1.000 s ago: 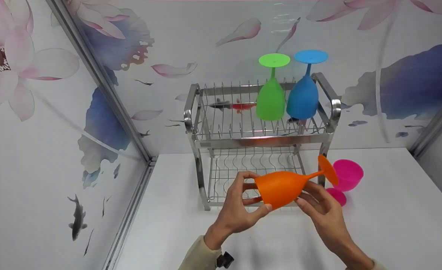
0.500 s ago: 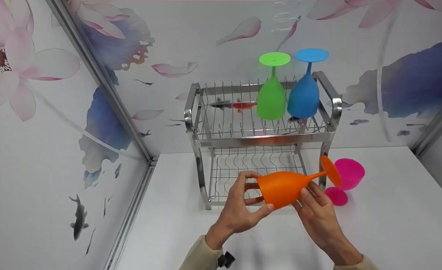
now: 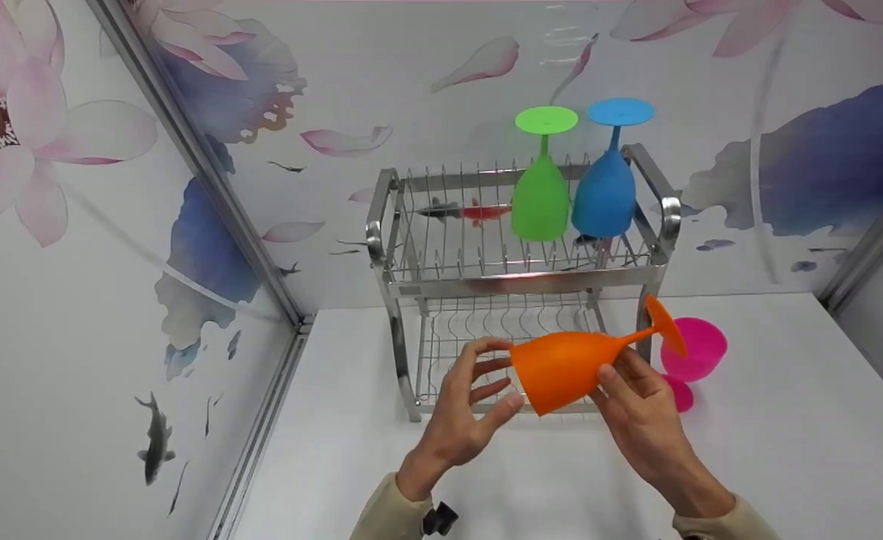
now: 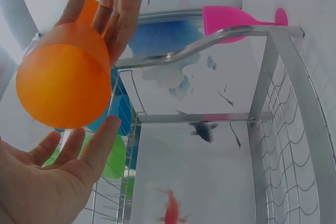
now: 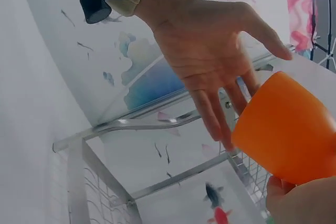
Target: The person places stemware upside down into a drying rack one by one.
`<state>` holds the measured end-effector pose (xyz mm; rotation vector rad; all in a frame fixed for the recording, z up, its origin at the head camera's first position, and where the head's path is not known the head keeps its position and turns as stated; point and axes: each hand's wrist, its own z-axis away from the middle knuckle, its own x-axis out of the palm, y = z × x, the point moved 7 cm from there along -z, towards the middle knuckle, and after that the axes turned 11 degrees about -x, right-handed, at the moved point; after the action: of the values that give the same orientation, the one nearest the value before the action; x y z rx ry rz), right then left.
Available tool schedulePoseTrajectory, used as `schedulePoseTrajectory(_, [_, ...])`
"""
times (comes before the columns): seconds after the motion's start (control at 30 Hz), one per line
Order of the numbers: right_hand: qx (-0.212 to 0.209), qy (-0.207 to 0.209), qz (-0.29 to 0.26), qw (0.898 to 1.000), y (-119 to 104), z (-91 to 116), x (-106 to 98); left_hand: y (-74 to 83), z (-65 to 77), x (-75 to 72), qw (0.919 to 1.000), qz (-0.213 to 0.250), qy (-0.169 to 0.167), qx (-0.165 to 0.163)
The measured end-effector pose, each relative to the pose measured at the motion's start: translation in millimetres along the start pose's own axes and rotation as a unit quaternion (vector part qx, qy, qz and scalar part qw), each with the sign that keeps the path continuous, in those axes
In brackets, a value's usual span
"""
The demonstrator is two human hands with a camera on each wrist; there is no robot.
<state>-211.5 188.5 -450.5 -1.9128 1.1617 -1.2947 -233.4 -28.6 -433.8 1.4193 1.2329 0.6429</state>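
An orange goblet point(image 3: 569, 364) lies on its side in the air in front of the rack's lower tier, foot pointing up and to the right. My right hand point(image 3: 621, 375) grips its bowl from below and behind. My left hand point(image 3: 486, 379) is spread at the goblet's rim with straight fingers, holding nothing. In the left wrist view the left hand point(image 4: 63, 166) lies flat under the orange goblet point(image 4: 65, 82), and the right hand point(image 4: 113, 3) clasps it from above. The right wrist view shows the left hand point(image 5: 210, 61) with its fingers by the orange goblet point(image 5: 286, 129).
A two-tier steel dish rack point(image 3: 516, 281) stands at the back of the white table. A green goblet point(image 3: 540, 202) and a blue goblet point(image 3: 604, 199) stand upside down on its top tier. A pink goblet point(image 3: 692, 349) lies on the table at the rack's right.
My left hand has let go of the goblet's rim and spread its fingers. The right hand now holds the goblet alone and has tipped its foot a little higher.
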Motion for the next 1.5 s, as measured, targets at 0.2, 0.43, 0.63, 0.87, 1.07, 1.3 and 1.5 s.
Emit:
schedulePoseTrajectory(0.2, [-0.025,-0.042,0.020,0.999,-24.6,-17.0,9.9,-15.7,4.7,-34.4,0.9989,-0.025,0.036,0.016])
schedulePoseTrajectory(0.43, [-0.033,-0.053,0.074,0.995,-51.8,-38.7,20.7,-36.7,7.7,-79.4,0.9859,-0.112,0.124,-0.007])
schedulePoseTrajectory(0.63, [-0.067,-0.073,0.164,0.981,-84.1,-63.2,40.9,-53.7,7.2,-109.4,0.9650,-0.161,0.206,-0.018])
schedulePoseTrajectory(0.87, [-0.121,-0.134,0.223,0.958,-116.4,-97.2,74.5,-82.7,3.9,-128.7,0.9436,-0.167,0.276,-0.076])
schedulePoseTrajectory(1.07, [-0.140,-0.178,0.284,0.932,-136.2,-128.9,104.2,-105.3,-2.8,-130.6,0.9392,-0.160,0.287,-0.101])
schedulePoseTrajectory(1.3, [-0.148,-0.201,0.317,0.915,-147.2,-158.6,136.9,-114.2,-9.1,-128.9,0.9342,-0.188,0.292,-0.083])
schedulePoseTrajectory(1.5, [-0.143,-0.208,0.333,0.908,-143.9,-183.9,160.4,-115.1,-13.2,-130.9,0.9260,-0.212,0.298,-0.093])
